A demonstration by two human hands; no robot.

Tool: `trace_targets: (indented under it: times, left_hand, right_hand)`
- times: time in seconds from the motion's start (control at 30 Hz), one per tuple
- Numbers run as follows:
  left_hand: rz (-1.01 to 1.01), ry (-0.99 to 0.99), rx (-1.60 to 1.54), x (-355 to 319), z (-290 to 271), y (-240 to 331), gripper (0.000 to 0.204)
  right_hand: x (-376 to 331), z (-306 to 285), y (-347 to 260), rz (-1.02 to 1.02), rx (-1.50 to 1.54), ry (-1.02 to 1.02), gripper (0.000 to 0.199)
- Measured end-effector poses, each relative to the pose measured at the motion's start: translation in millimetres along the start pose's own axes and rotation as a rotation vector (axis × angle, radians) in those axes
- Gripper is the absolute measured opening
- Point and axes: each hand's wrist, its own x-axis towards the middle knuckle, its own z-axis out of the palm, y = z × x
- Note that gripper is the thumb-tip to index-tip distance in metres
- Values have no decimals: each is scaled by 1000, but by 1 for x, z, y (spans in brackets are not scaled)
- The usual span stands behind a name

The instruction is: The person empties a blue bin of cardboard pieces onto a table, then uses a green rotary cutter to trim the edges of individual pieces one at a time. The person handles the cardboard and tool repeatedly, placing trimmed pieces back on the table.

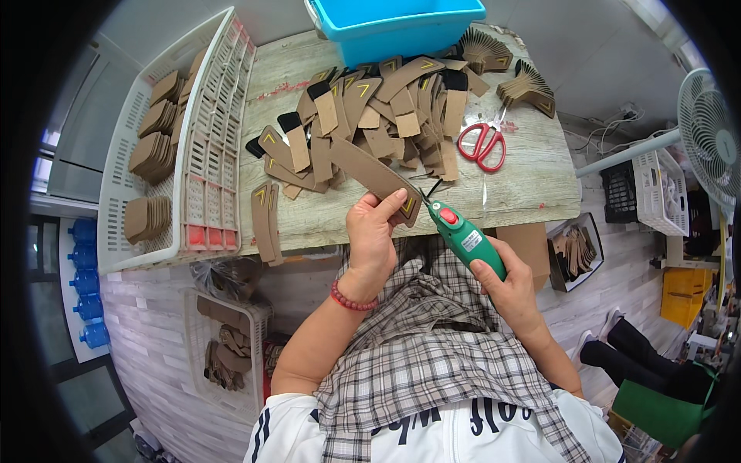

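Head view: we see the left hand (372, 231) pinching one brown leather piece (378, 176) at the table edge, the right hand (505, 289) fisted around a green hand tool (463, 235) tipped against it, while a large pile (386, 116) apparently awaits and stacks fill the white basket (208, 147).

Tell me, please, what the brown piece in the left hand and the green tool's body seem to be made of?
The brown piece looks like matte leather or leather-like board: flat, stiff, dull, no shine. The green tool seems moulded plastic, smooth with a faint sheen, though its thin dark tip looks metallic.
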Motion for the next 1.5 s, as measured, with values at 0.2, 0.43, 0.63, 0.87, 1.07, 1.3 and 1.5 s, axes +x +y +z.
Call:
trace_targets:
  times: [0.2, 0.43, 0.63, 0.87, 1.07, 1.3, 1.5]
  left_hand:
    - [6, 22, 6, -1, 0, 1, 9]
    - [9, 41, 8, 1, 0, 2, 9]
    - [5, 37, 0, 1, 0, 1, 10]
    - [0, 44, 24, 1, 0, 1, 8]
    - [-17, 43, 57, 1, -2, 2, 9]
    - [-44, 10, 131, -2, -3, 5, 8]
    - [-89, -9, 178, -8, -2, 5, 10]
  right_hand:
    - [0, 1, -2, 17, 8, -11, 41]
    - [1, 1, -2, 21, 8, -13, 42]
    - [1, 1, -1, 36, -3, -15, 42]
    - [0, 1, -1, 51, 4, -23, 43]
    - [2, 1, 3, 21, -2, -19, 43]
    - [3, 1, 0, 16, 33, -43, 43]
    - [6, 0, -1, 6, 33, -53, 44]
